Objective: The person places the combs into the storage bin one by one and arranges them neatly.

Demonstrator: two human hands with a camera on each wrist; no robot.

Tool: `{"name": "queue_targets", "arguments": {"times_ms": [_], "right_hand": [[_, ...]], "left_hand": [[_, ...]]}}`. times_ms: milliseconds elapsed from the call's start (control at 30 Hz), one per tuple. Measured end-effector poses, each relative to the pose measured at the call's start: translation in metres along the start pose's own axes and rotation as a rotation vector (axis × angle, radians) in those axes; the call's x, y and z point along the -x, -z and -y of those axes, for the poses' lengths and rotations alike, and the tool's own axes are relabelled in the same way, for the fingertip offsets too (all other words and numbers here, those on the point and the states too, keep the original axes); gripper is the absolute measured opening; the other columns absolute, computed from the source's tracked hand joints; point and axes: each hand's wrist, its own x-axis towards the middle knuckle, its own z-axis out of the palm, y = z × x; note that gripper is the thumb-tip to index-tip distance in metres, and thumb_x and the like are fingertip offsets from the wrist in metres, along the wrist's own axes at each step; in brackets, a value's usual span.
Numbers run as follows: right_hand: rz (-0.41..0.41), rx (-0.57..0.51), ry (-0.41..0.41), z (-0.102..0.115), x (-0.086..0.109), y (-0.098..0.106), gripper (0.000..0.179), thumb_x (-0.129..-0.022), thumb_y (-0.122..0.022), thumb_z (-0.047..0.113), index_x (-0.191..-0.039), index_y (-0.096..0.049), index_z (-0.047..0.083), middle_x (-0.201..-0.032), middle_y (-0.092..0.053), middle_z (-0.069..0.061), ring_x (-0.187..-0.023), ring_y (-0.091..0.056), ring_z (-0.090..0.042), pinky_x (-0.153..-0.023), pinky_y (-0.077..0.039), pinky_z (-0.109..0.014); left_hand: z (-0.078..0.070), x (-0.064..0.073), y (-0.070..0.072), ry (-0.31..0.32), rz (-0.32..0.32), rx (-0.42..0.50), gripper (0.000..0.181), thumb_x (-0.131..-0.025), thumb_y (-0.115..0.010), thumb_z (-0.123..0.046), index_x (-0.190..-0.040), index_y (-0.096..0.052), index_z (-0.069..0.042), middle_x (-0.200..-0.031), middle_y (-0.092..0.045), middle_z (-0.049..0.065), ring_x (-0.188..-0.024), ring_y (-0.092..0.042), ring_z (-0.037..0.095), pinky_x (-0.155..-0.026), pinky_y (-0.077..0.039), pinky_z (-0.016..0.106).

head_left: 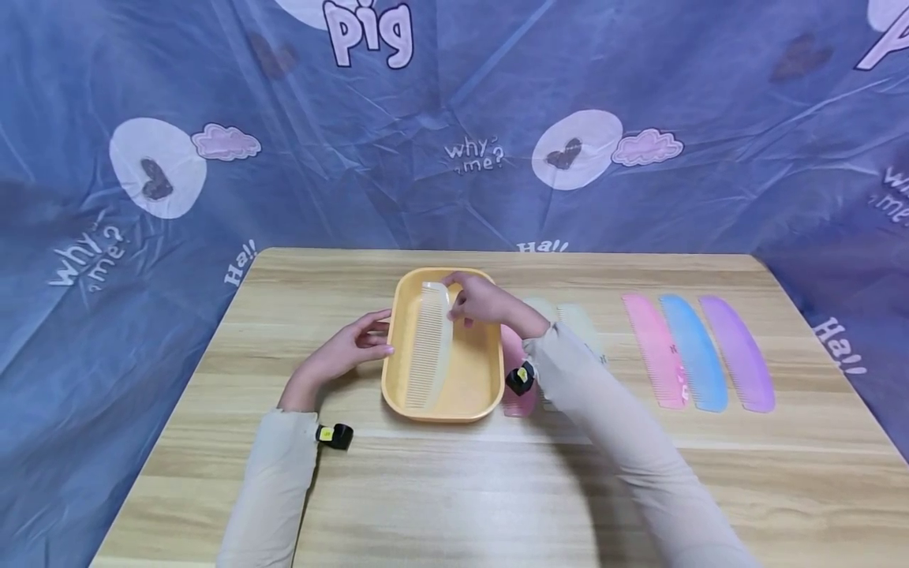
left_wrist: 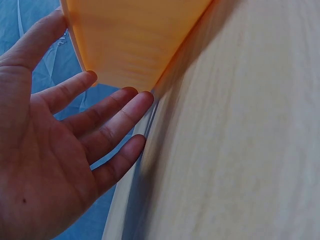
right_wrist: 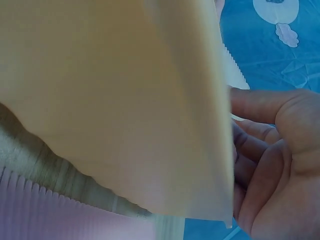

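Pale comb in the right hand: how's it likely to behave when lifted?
The pale comb probably stays stiff: no bend shows as the right hand pinches it. Likely light, since it looks thin. Its fine, close-set teeth seem the fragile part.

- Creased blue cloth (head_left: pixel 383 205) behind the desk (head_left: pixel 177 442) and at both sides
- On it: white ovals (head_left: pixel 595 136) with dark hearts (head_left: pixel 564 155), pink clouds (head_left: pixel 648 147), words (head_left: pixel 368 33) "pig", "why me?", "Ha!!"
- Desk: pale wood grain, far corners rounded
- Soft glare (head_left: pixel 454 497) on its near half
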Motion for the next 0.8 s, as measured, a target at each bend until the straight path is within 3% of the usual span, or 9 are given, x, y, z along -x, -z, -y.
{"name": "queue_targets", "arguments": {"times_ms": [333,533,700,800], "right_hand": [[0.025,0.044,0.008,-0.0010,-0.0019,0.0004,0.056,-0.088,-0.064,-0.001,-0.139,-0.041,-0.004,-0.080,-0.070,-0.017,-0.058,-0.065,-0.024,-0.064,-0.058,-0.032],[0.007,0.094,0.083,-0.0024,0.0004,0.0030,0.055,-0.086,-0.059,-0.006,-0.139,-0.042,-0.007,-0.086,-0.071,-0.022,-0.068,-0.068,-0.032,-0.065,-0.056,-0.026],[-0.005,0.050,0.130,-0.0053,0.0040,0.0056,0.052,-0.086,-0.061,-0.005,-0.135,-0.046,-0.008,-0.086,-0.070,-0.024,-0.073,-0.067,-0.038,-0.067,-0.057,-0.030],[0.003,0.013,0.144,-0.0072,0.0065,0.0085,0.051,-0.085,-0.061,-0.005,-0.134,-0.047,-0.008,-0.087,-0.069,-0.024,-0.071,-0.066,-0.035,-0.065,-0.055,-0.028]], "left_hand": [[0.0019,0.0003,-0.0002,-0.008,-0.002,0.009,0.072,-0.091,-0.067,-0.017,-0.151,-0.029,-0.008,-0.142,-0.045,0.025,-0.126,-0.052,0.039,-0.100,-0.051,0.038],[-0.0004,0.0001,0.0005,-0.018,-0.011,0.004,0.072,-0.092,-0.066,-0.016,-0.151,-0.027,-0.006,-0.143,-0.044,0.026,-0.126,-0.052,0.041,-0.101,-0.050,0.040],[-0.0028,0.0005,0.0008,-0.010,-0.012,-0.004,0.072,-0.092,-0.066,-0.017,-0.152,-0.027,-0.007,-0.144,-0.043,0.025,-0.127,-0.052,0.040,-0.103,-0.048,0.044],[-0.0036,0.0006,0.0009,-0.004,-0.012,-0.002,0.072,-0.092,-0.066,-0.017,-0.152,-0.027,-0.007,-0.144,-0.043,0.025,-0.127,-0.052,0.040,-0.103,-0.048,0.044]]}}
